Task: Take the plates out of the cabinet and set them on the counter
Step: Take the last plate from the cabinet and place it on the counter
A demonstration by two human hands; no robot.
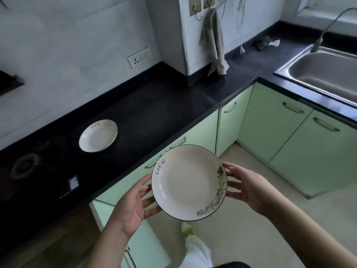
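I hold a white plate (188, 182) with a dark rim, the word "Life" and small drawings along its edge, level in front of me over the floor, just off the counter's front edge. My left hand (133, 206) grips its left rim and my right hand (249, 187) grips its right rim. A second, matching plate (98, 135) lies flat on the black counter (154, 111), up and to the left of the held one. A pale green cabinet door (135, 242) stands swung open below my left hand.
A steel sink (324, 71) with a tap sits at the right. A grey cloth (213, 43) hangs from a hook on the white column. A gas burner (24, 167) is at the counter's left. Closed green cabinets (280, 132) line the corner.
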